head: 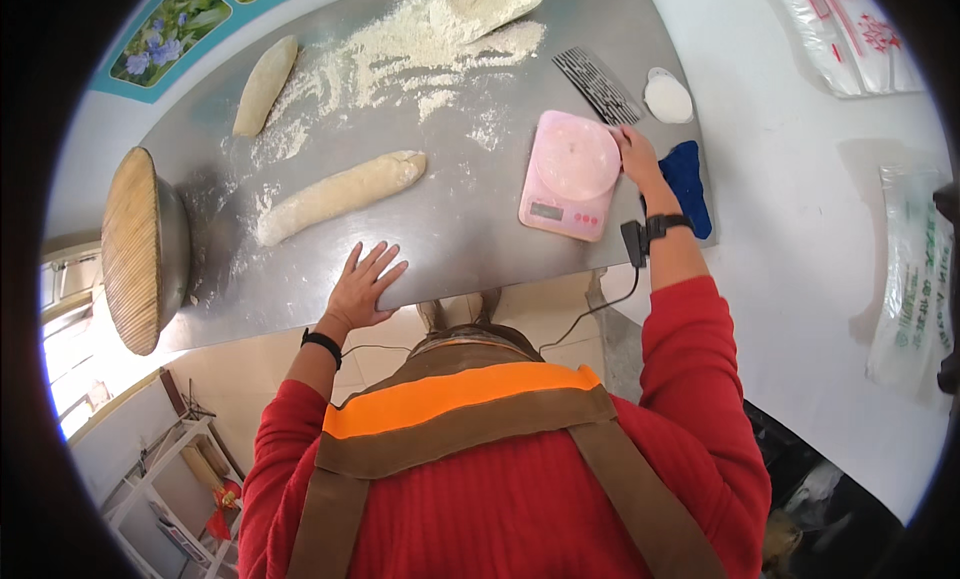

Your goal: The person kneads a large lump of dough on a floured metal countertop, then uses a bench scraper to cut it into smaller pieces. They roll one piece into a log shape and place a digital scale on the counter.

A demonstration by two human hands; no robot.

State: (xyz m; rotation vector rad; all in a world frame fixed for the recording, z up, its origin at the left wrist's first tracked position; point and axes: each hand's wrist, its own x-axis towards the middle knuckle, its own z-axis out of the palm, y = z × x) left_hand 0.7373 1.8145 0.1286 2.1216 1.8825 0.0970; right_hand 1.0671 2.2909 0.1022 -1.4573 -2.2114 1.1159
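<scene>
My left hand (366,285) rests with fingers spread near the front edge of the metal table (457,226). Just beyond it lies a long roll of dough (341,195), dusted with flour. At the right, my right hand (637,157) touches the right side of a pink digital kitchen scale (540,181); whether its fingers grip the scale is hard to see. The scale's round platform carries a thin whitish film of flour. A second, shorter piece of dough (266,86) lies farther back on the left.
Loose flour (375,68) spreads across the back, beside a scoop heaped with flour (487,8). Right of it are a dark slotted strip (598,86), a small white dish (668,98) and a blue cloth (686,189). A metal bowl (174,241) with a ribbed lid (131,252) stands left.
</scene>
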